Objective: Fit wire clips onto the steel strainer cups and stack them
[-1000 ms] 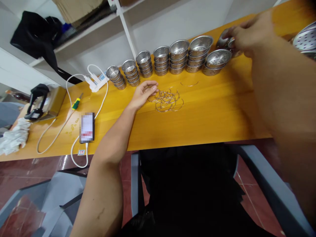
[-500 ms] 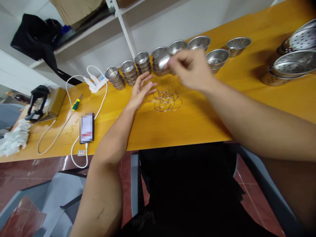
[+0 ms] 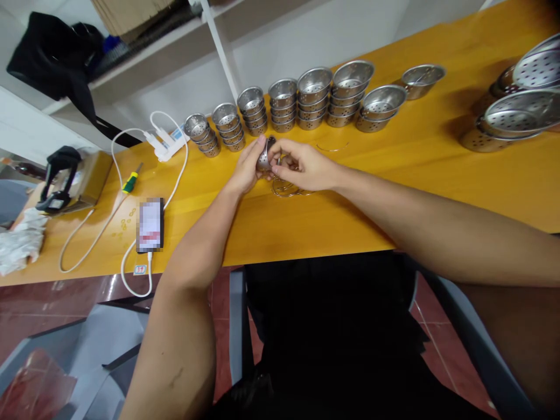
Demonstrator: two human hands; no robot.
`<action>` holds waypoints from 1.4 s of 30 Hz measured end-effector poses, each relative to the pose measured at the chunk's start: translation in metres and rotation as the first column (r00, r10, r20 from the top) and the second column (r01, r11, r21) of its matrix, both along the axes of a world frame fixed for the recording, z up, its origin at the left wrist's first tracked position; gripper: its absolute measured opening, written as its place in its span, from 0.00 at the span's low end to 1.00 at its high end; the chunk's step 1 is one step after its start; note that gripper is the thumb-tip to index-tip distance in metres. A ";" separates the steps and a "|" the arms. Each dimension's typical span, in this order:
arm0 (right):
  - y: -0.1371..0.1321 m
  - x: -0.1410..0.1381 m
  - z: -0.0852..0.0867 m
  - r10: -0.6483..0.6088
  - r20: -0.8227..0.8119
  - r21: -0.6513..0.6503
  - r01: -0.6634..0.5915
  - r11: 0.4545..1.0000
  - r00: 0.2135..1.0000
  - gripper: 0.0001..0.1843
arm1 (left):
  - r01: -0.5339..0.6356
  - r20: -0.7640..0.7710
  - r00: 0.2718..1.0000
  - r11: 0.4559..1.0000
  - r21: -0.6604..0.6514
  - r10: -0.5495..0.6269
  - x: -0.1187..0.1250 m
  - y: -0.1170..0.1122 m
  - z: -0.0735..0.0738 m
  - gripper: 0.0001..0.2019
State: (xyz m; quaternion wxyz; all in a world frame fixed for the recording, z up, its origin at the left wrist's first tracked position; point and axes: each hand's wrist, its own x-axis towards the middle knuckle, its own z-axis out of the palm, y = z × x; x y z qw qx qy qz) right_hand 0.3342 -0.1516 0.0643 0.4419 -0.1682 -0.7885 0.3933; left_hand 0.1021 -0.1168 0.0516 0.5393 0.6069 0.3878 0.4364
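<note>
My left hand (image 3: 248, 168) is closed around a small perforated metal cup (image 3: 265, 158), tilted with its opening towards my right hand. My right hand (image 3: 304, 163) has its fingers curled together at the cup's mouth. What they pinch there, if anything, is hidden. Under and beside the right hand lies a tangle of thin wire rings (image 3: 284, 188), partly covered by it. One curved wire (image 3: 333, 149) shows apart from the tangle, just behind the right hand.
Stacks of perforated metal cups (image 3: 314, 96) line the table's back, with larger ones (image 3: 494, 137) at the right. To the left are a phone (image 3: 150, 226) on a white cable, a power strip (image 3: 170, 146), a green-yellow screwdriver (image 3: 130, 182) and a box (image 3: 90, 184).
The cup has come down from my right hand into my left, which has closed round it. My right hand has moved down and left to its mouth. A curved wire now shows behind.
</note>
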 end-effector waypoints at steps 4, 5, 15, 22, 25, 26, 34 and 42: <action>0.010 0.009 -0.003 -0.124 0.040 0.156 0.117 0.981 0.991 0.27 | 0.007 0.041 0.999 1.000 -0.008 -0.006 0.003 -0.006 0.006 0.40; 0.012 0.010 -0.004 -0.152 0.039 0.171 0.143 0.975 0.988 0.29 | 0.014 0.043 0.999 1.000 0.002 -0.014 0.003 -0.007 0.007 0.38; 0.020 0.010 -0.005 -0.165 0.021 0.129 0.161 0.978 0.986 0.45 | 0.069 0.070 0.995 0.997 0.027 -0.071 0.003 -0.013 0.018 0.41; 0.025 0.009 0.004 -0.122 -0.028 0.030 0.123 0.992 0.992 0.48 | 0.030 0.044 0.999 0.999 0.031 -0.032 -0.001 -0.005 0.012 0.41; 0.024 0.011 0.008 -0.138 -0.072 -0.039 0.135 0.990 0.988 0.52 | 0.011 0.026 1.000 1.000 -0.003 -0.011 -0.002 -0.002 0.009 0.42; 0.023 0.013 0.009 -0.152 -0.080 -0.054 0.148 0.988 0.985 0.52 | 0.003 0.029 1.000 1.000 -0.013 -0.002 -0.002 -0.002 0.007 0.42; 0.026 0.033 -0.006 -0.310 0.132 0.096 0.299 0.949 0.941 0.41 | -0.214 0.185 0.962 0.975 0.065 0.199 -0.017 0.022 -0.008 0.43; 0.023 0.025 -0.014 -0.285 0.132 0.224 0.251 0.942 0.950 0.34 | -0.047 0.071 0.997 0.972 0.231 0.031 -0.019 0.038 -0.021 0.45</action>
